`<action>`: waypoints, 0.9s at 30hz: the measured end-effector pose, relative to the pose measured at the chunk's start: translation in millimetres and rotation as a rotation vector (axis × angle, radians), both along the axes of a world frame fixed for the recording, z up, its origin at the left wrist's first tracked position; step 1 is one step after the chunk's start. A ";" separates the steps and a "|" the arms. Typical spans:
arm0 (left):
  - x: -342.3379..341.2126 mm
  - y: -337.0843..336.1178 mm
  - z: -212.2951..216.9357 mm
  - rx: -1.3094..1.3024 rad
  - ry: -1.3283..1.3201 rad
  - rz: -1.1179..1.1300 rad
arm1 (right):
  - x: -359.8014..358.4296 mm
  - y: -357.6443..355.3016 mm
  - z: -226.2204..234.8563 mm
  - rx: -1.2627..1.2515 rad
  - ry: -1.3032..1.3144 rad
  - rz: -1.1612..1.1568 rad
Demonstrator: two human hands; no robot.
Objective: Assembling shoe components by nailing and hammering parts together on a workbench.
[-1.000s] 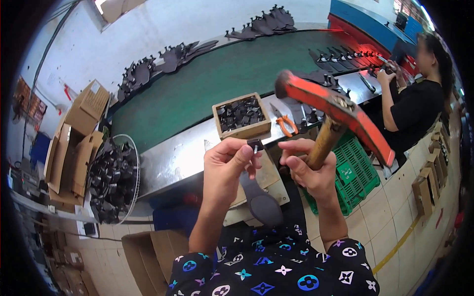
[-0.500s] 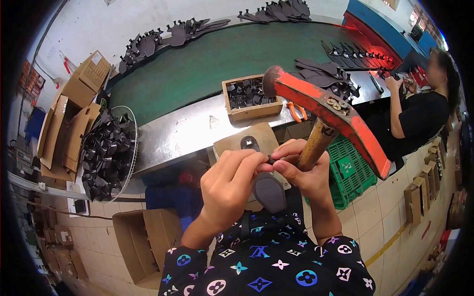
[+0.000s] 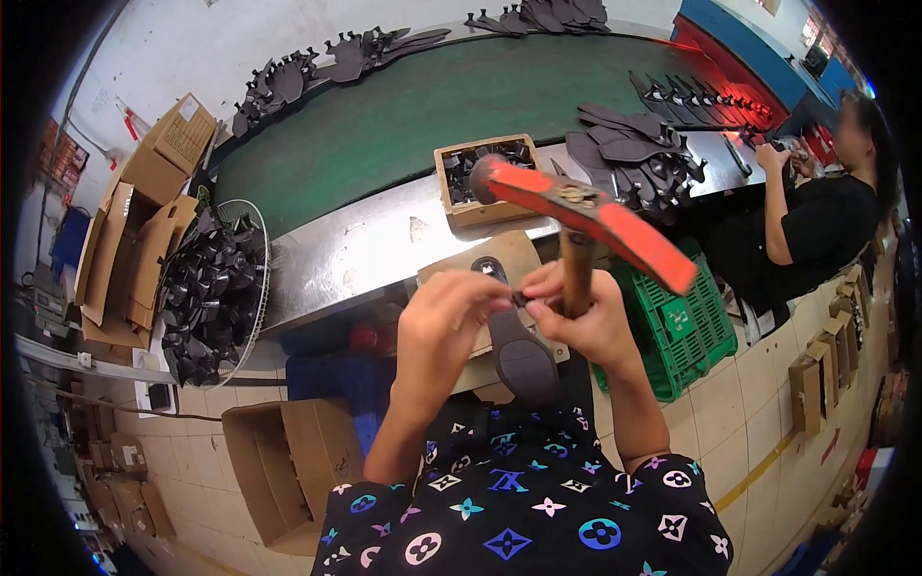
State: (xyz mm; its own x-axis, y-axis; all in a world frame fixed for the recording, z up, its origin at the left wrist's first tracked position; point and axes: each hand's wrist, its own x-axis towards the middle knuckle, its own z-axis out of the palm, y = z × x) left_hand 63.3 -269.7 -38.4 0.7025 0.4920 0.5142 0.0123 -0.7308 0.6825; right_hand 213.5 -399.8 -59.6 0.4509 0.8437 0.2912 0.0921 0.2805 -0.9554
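Observation:
My right hand (image 3: 597,322) grips a hammer's wooden handle (image 3: 577,274) upright in the palm. The hammer's worn red head (image 3: 615,228) rises above the hand. Thumb and forefinger of that hand also pinch a small black piece (image 3: 520,300), whose exact kind I cannot make out. My left hand (image 3: 442,317) has its fingertips closed on the left side of the same piece. Below them a dark shoe sole (image 3: 527,371) hangs toward my lap from a black metal fixture (image 3: 488,267) on a tan board (image 3: 444,264); my fingers hide part of it.
A wooden box (image 3: 480,215) of black parts stands on the metal bench edge (image 3: 365,240), before a green belt (image 3: 384,134). Left are a wire basket (image 3: 261,317) of black heels and open cartons (image 3: 254,480). Right are stacked soles (image 3: 639,149), a green crate (image 3: 684,326) and a seated co-worker (image 3: 826,221).
The hammer has tipped more upright, and its head has shifted left and nearer my hands. My left fingers have straightened somewhat, showing more of the small black piece.

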 end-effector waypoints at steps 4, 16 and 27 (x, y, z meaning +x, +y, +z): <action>20.6 34.2 -62.6 -0.105 0.080 0.179 | 27.6 28.3 -26.3 -0.131 -0.154 -0.050; 44.7 50.4 -136.8 -0.272 -0.014 0.037 | 47.1 64.9 -72.0 -0.206 -0.440 -0.015; 47.1 51.0 -122.1 -0.199 -0.020 -0.005 | 53.2 60.8 -66.7 -0.019 -0.699 0.024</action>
State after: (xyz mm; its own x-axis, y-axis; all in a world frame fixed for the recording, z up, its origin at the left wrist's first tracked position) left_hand 110.4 -218.7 -160.5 0.6957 0.5822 0.4209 -0.0056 -0.5814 0.8136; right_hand 266.7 -339.1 -126.3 0.1444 0.8591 0.4910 0.6805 0.2740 -0.6796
